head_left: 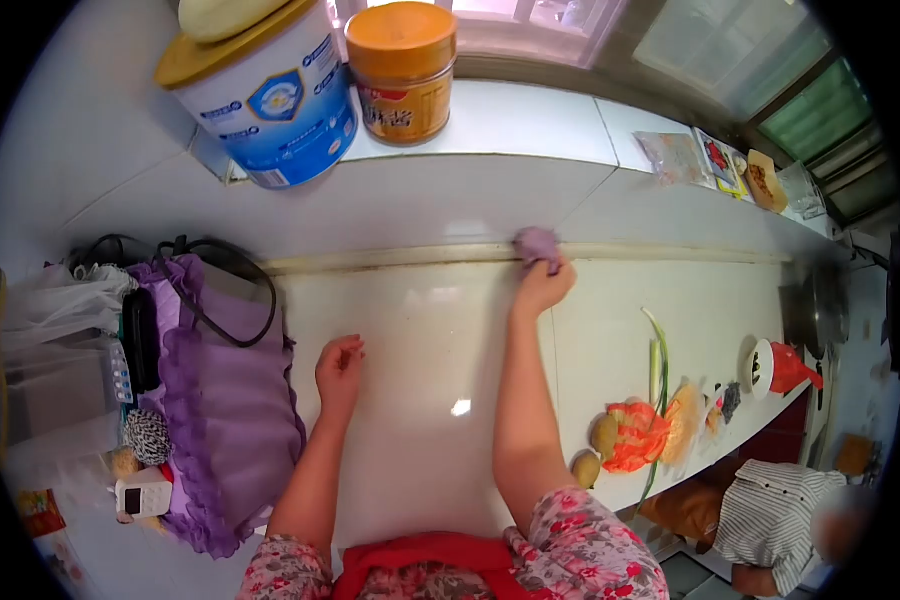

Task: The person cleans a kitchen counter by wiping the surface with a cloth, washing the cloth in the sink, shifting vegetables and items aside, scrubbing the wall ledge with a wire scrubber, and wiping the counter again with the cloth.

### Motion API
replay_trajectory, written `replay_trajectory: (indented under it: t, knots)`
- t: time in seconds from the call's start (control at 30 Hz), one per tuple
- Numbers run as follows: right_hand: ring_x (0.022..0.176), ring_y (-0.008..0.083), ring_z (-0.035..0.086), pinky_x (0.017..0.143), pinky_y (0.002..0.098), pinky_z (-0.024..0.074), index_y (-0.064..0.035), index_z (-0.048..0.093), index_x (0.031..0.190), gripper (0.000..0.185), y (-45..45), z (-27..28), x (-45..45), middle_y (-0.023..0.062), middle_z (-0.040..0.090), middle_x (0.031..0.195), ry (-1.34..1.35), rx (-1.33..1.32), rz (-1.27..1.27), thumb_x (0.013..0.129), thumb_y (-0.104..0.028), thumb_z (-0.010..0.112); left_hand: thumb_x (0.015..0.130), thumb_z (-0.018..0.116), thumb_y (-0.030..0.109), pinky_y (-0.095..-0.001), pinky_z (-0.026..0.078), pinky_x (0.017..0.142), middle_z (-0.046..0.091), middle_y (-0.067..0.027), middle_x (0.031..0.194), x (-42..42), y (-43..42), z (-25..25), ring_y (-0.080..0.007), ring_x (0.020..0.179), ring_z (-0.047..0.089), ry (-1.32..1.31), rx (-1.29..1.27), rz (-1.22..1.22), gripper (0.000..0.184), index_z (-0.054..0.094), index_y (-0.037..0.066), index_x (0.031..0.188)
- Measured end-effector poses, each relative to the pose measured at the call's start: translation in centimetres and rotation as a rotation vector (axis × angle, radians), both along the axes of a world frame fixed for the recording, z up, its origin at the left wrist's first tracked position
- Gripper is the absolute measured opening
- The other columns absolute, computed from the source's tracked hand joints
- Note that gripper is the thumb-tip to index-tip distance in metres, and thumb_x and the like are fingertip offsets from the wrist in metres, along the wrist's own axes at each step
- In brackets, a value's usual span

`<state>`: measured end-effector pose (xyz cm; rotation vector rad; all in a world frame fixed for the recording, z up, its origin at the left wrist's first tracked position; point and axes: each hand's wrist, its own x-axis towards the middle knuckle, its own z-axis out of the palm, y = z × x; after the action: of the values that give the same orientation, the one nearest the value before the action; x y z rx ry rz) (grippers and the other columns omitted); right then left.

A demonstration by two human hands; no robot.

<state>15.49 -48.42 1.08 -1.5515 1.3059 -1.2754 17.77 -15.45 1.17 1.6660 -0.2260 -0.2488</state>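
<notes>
My right hand [545,287] is closed on a purple cloth [537,246], pressed against the ledge [400,256] where the white counter [425,400] meets the tiled wall. Its arm stretches far forward over the counter. My left hand [341,368] hovers over the left part of the counter, beside a purple ruffled cover [235,390]; its fingers are loosely curled, and I cannot make out anything in them.
Right of my arm lie green onions [660,375], potatoes [586,467], a red-orange bag [635,437] and a white bowl [760,368]. A blue-white can [280,110] and an orange-lidded jar [402,85] stand on the sill. Another person [775,515] is at lower right.
</notes>
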Motion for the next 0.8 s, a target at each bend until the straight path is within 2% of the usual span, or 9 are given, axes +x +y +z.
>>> replay_trajectory:
  t: [0.07,0.17,0.23,0.27,0.47,0.57,0.7,0.77,0.8]
  knots:
    - [0.091,0.0273,0.054,0.081,0.0373,0.0446,-0.0002,0.062,0.094,0.019,-1.1,-0.1,0.2,0.0135,0.054,0.101,-0.032,0.001,-0.07,0.079,0.004,0.051,0.086,0.051,-0.01,-0.0264,0.052,0.081,0.06,-0.0088,0.109,-0.4,0.5,-0.7,-0.0146,0.091,0.06,-0.002,0.006,-0.007,0.018,0.062,0.0,0.095]
    - [0.096,0.0298,0.053,0.085,0.0395,0.0439,-0.0002,0.062,0.095,0.019,1.8,-0.6,2.3,0.0137,0.053,0.106,-0.035,-0.063,0.181,0.078,0.003,0.054,0.085,0.051,-0.011,-0.0264,0.052,0.08,0.06,-0.0076,0.107,-0.8,0.9,-1.8,-0.0143,0.089,0.06,0.049,0.064,0.039,0.018,0.062,0.0,0.094]
    - [0.099,0.0339,0.051,0.087,0.0425,0.0434,-0.0002,0.062,0.093,0.017,4.1,-2.7,2.8,0.0142,0.054,0.108,0.485,-0.432,0.103,0.076,0.002,0.057,0.084,0.052,-0.011,-0.0257,0.052,0.079,0.06,-0.0073,0.106,-1.2,1.0,-1.7,-0.014,0.089,0.06,0.068,0.037,0.054,0.018,0.062,0.0,0.093]
    - [0.099,0.0339,0.051,0.087,0.0425,0.0434,-0.0002,0.062,0.093,0.017,4.4,-3.1,2.8,0.0142,0.054,0.108,0.491,-0.43,0.104,0.076,0.002,0.057,0.084,0.052,-0.011,-0.0257,0.052,0.079,0.06,-0.0073,0.106,-1.3,1.1,-1.8,-0.014,0.089,0.06,0.075,0.04,0.054,0.018,0.062,0.0,0.093]
    - [0.1,0.0316,0.056,0.088,0.0402,0.0455,-0.0035,0.065,0.091,0.017,5.6,-0.4,0.7,0.0139,0.062,0.095,0.372,-0.35,0.758,0.076,-0.002,0.058,0.084,0.051,-0.011,-0.0253,0.052,0.08,0.06,-0.0074,0.107,-1.3,0.3,-1.5,-0.0137,0.089,0.06,0.068,0.021,0.027,0.019,0.063,0.001,0.094]
    - [0.096,0.0292,0.059,0.085,0.0375,0.0472,-0.0022,0.066,0.094,0.017,4.3,-0.7,-1.2,0.0142,0.063,0.09,0.165,0.078,0.489,0.078,-0.004,0.058,0.084,0.051,-0.012,-0.0253,0.051,0.079,0.061,-0.0076,0.106,-1.1,0.8,-1.4,-0.0135,0.088,0.06,0.013,0.018,0.012,0.02,0.063,0.0,0.094]
    - [0.104,0.0311,0.056,0.09,0.0404,0.0445,-0.0002,0.063,0.104,0.026,3.9,-2.7,-0.7,0.016,0.062,0.103,0.254,0.129,0.425,0.079,-0.007,0.062,0.085,0.052,-0.01,-0.025,0.051,0.078,0.061,-0.0079,0.106,-1.9,1.9,-2.0,-0.0134,0.089,0.06,0.027,0.067,0.006,0.018,0.062,0.0,0.094]
    - [0.112,0.0366,0.05,0.096,0.0461,0.0389,0.0027,0.057,0.114,0.036,7.5,-3.5,1.0,0.0214,0.056,0.116,0.621,-0.426,0.397,0.08,-0.008,0.063,0.085,0.053,-0.01,-0.0248,0.051,0.078,0.061,-0.0078,0.106,-2.0,2.0,-2.1,-0.0133,0.09,0.061,0.024,0.1,0.013,0.017,0.062,0.0,0.094]
    - [0.115,0.0405,0.045,0.1,0.0491,0.0344,0.001,0.054,0.119,0.044,8.7,-3.7,0.7,0.0231,0.049,0.126,0.612,-0.385,0.479,0.078,-0.008,0.066,0.086,0.053,-0.008,-0.0247,0.051,0.079,0.061,-0.0081,0.106,-2.3,2.2,-1.9,-0.0145,0.091,0.061,0.031,0.136,0.013,0.015,0.062,0.001,0.094]
